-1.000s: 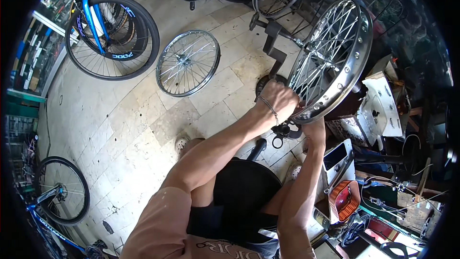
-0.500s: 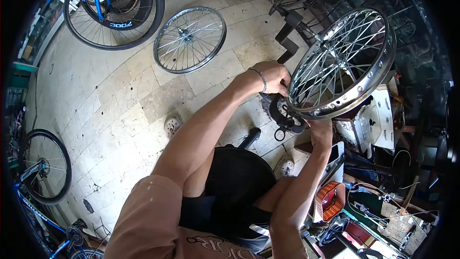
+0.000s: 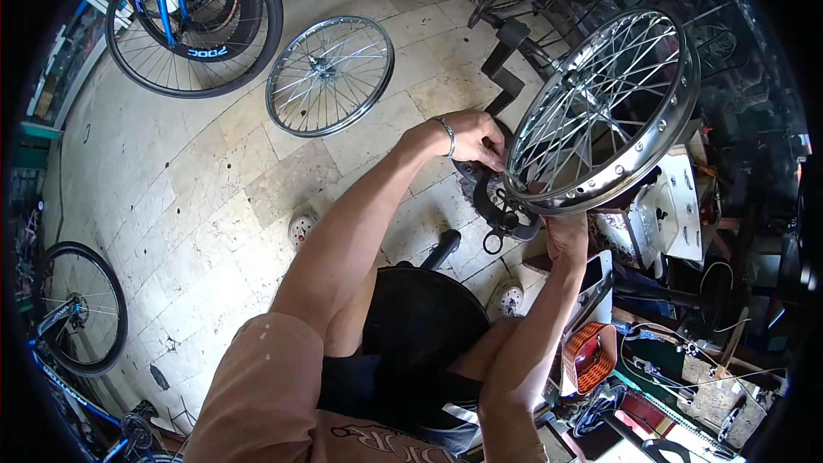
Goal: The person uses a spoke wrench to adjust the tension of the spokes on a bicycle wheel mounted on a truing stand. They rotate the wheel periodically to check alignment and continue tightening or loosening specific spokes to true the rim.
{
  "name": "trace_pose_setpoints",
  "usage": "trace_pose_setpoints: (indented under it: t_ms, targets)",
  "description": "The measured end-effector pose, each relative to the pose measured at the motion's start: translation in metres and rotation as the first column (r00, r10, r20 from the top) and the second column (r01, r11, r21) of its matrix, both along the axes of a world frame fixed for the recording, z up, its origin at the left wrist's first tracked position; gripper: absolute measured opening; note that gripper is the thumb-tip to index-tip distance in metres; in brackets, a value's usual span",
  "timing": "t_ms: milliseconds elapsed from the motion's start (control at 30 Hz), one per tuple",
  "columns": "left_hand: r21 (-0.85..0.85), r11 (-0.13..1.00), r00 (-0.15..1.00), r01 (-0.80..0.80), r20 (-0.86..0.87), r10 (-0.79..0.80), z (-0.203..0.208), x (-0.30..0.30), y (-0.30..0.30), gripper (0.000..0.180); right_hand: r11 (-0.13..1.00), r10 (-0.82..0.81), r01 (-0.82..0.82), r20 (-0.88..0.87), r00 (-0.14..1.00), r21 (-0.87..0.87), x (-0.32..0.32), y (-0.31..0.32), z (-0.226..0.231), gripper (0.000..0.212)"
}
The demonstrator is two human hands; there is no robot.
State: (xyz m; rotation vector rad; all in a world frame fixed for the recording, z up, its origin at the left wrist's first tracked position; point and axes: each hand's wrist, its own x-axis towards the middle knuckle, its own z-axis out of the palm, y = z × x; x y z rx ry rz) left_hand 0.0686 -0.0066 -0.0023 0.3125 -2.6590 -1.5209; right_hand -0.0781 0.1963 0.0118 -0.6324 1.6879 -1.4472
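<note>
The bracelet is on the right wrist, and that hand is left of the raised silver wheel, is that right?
Not quite: the head view shows the bracelet on the left wrist. That hand is indeed left of the raised silver wheel.

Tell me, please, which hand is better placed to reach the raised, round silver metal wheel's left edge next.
Left hand, probably: it is beside that edge; right hand is by the lower rim.

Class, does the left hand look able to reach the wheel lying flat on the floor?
Probably yes, with a lean: nothing visible blocks the way from the left hand to the wheel, though it lies farther off.
</note>
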Motion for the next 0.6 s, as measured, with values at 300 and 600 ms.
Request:
trace_pose_setpoints:
  t_ms: [300, 600]
  targets:
    - [0.269, 0.959, 0.996, 0.091, -0.022, -0.089, -0.043, -0.020, -0.019, 0.025, 0.998, -0.064, 0.064, -0.026, 0.998, -0.003, 0.006, -0.004, -0.001, 0.016]
    - [0.520, 0.842, 0.973, 0.142, 0.081, -0.215, -0.036, -0.047, -0.014, 0.024, 0.999, 0.028, -0.025, 0.090, 0.996, -0.036, 0.001, 0.002, 0.003, 0.029]
